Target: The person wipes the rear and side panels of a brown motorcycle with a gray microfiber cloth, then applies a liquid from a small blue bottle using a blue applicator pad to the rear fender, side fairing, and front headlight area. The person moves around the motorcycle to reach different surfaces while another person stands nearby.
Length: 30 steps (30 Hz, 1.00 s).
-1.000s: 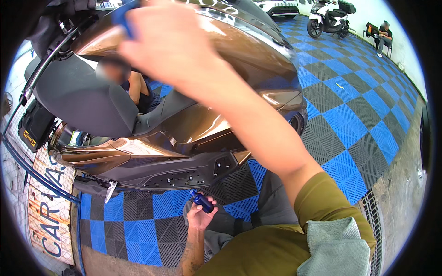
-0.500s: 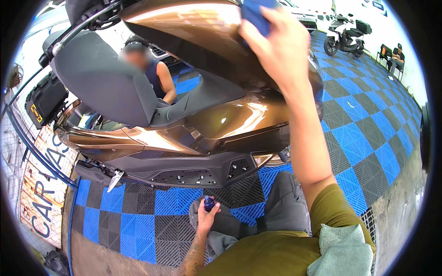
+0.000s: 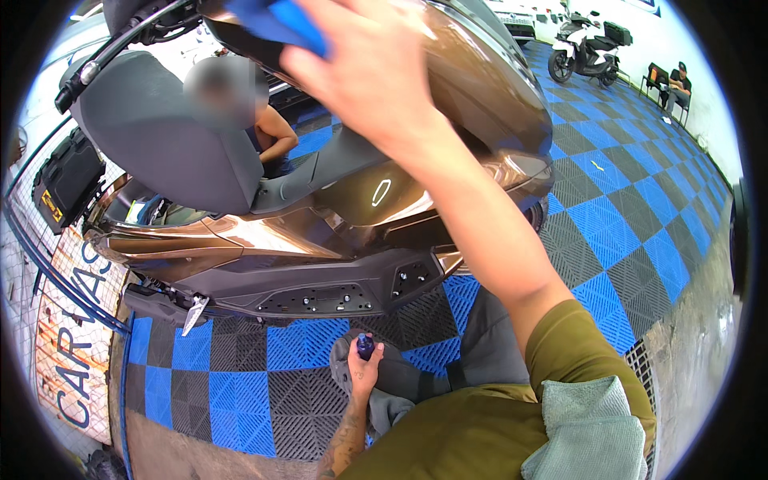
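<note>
My right hand (image 3: pixel 364 76) reaches far forward, its fingers closed round a blue pad (image 3: pixel 276 22) and pressed to the upper bronze front panel (image 3: pixel 472 80) of a scooter. The pad and fingertips are smeared by motion, and the upper edge cuts off part of the hand. Low in front of me, my left hand (image 3: pixel 364 370) is wrapped round a small dark blue bottle (image 3: pixel 366 346), held upright near my knee. The scooter's grey seat (image 3: pixel 164 128) is at the left, and its dark lower side panel (image 3: pixel 320 296) faces me.
A person (image 3: pixel 272 136) with a bare arm sits beyond the scooter. Blue and black floor tiles (image 3: pixel 608 240) extend to the right, with a white scooter (image 3: pixel 588 48) and a seated person (image 3: pixel 678 92) farther off. A grey-green towel (image 3: pixel 588 432) lies over my right shoulder.
My right hand has swept leftward with the blue pad across the upper bronze panel. My left hand still holds the bottle in nearly the same place. The view has shifted slightly.
</note>
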### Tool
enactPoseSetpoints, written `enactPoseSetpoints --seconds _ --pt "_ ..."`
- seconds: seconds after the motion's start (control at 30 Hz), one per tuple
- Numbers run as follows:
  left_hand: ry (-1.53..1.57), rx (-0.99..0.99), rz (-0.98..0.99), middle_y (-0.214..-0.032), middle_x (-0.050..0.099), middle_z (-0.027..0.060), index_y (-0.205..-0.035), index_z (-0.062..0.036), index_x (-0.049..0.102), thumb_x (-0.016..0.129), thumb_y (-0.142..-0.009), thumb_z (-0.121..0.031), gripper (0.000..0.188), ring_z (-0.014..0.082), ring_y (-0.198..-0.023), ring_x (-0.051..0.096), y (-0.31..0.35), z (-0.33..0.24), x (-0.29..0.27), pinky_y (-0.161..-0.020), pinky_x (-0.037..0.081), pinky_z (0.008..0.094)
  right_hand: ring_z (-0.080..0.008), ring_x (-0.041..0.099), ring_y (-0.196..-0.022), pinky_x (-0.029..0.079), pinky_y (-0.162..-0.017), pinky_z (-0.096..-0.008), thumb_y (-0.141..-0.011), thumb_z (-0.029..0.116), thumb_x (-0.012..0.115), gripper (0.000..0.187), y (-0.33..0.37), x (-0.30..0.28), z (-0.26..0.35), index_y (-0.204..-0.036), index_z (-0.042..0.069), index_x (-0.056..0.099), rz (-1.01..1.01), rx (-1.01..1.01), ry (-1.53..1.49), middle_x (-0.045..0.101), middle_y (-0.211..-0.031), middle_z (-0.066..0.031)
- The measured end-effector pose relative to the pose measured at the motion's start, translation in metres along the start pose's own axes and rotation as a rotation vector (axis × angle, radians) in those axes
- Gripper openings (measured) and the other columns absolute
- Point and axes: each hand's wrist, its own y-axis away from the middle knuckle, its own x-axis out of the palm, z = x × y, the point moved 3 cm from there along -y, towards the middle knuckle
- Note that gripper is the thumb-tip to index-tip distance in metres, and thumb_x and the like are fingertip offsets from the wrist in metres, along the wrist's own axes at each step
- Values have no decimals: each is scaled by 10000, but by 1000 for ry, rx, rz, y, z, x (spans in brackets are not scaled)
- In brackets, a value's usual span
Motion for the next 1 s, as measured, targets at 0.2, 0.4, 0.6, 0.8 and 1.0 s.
enactPoseSetpoints --seconds 0.2,0.4,0.6,0.8,1.0 --pt "23 2 45 -838 621 21 -1145 -12 566 720 -891 -43 299 91 -691 587 2 -2 -2 -656 500 243 -292 639 -960 452 -862 -408 -703 161 763 466 131 -111 -44 -1156 87 682 60 442 234 660 -1044 -119" --pt "8 26 102 -849 622 21 -1148 -15 560 718 -888 -28 305 91 -700 584 0 2 3 -657 498 238 -334 644 -792 527 -702 -426 -812 180 782 327 148 -128 -43 -1060 0 668 -14 544 310 667 -958 -168" --pt "-78 17 159 -865 607 39 -1177 -14 525 699 -903 -44 326 109 -719 600 -10 6 15 -654 515 255 -223 610 -961 374 -864 -399 -725 218 775 427 97 -51 -7 -1130 119 683 74 330 148 641 -1040 -59" --pt "6 51 136 -895 595 53 -1189 -11 505 679 -912 -32 328 131 -771 617 -13 10 15 -660 550 286 -258 642 -851 493 -779 -380 -799 174 767 368 143 -122 -51 -1136 50 685 40 456 246 673 -990 -118" --pt "-150 186 67 -928 615 53 -1087 -6 570 689 -834 18 280 134 -824 604 -25 6 12 -745 514 287 -323 629 -802 511 -724 -413 -837 195 739 360 167 -173 -94 -1112 -21 653 -64 872 307 654 -938 -179"
